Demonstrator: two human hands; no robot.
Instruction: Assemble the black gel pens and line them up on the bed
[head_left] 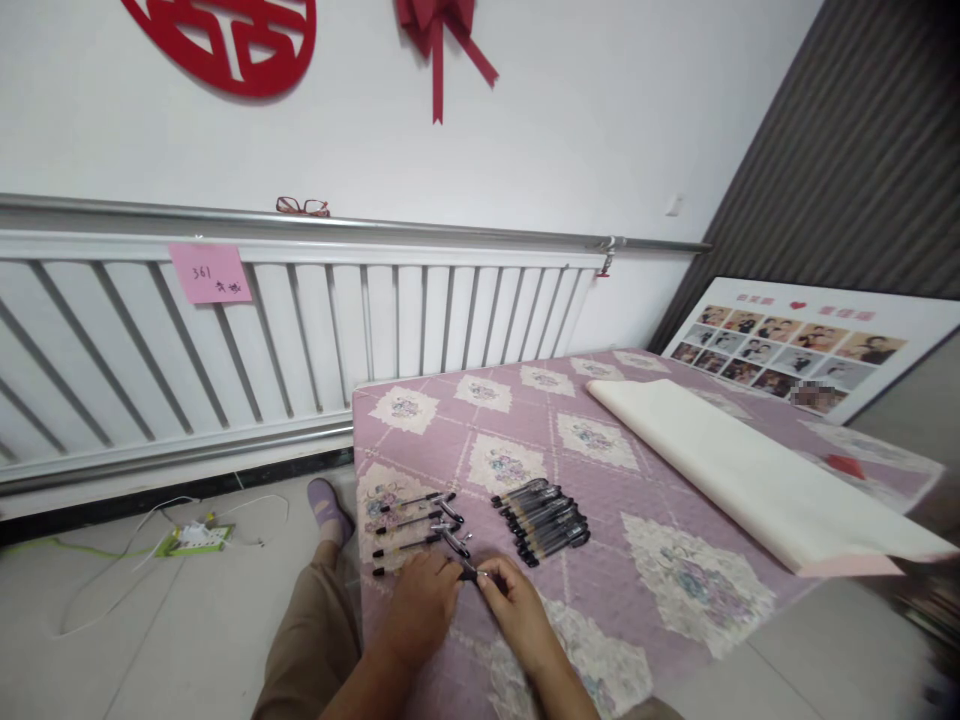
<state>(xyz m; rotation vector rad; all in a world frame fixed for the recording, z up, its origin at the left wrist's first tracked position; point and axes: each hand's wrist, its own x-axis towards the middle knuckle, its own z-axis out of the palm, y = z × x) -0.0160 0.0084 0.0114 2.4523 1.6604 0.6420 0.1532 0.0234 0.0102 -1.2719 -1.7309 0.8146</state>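
Close to the table's near edge, my left hand (424, 598) and my right hand (517, 605) meet fingertip to fingertip. Both are closed on a small dark pen part (469, 574) with a light tip, mostly hidden by the fingers. Beyond my left hand lie several loose pen pieces: thin refills with black ends (405, 547), and short grey-and-black barrel parts (450, 540). A row of clear pens with black caps (541, 520) rests side by side just beyond my right hand.
A purple flowered cloth (517, 410) covers the table. Across its right side lies a cream sheet (720, 460), with a photo board (795, 345) behind. A white radiator (390, 320) stands along the wall. On the floor is a power strip (199, 538) with cables.
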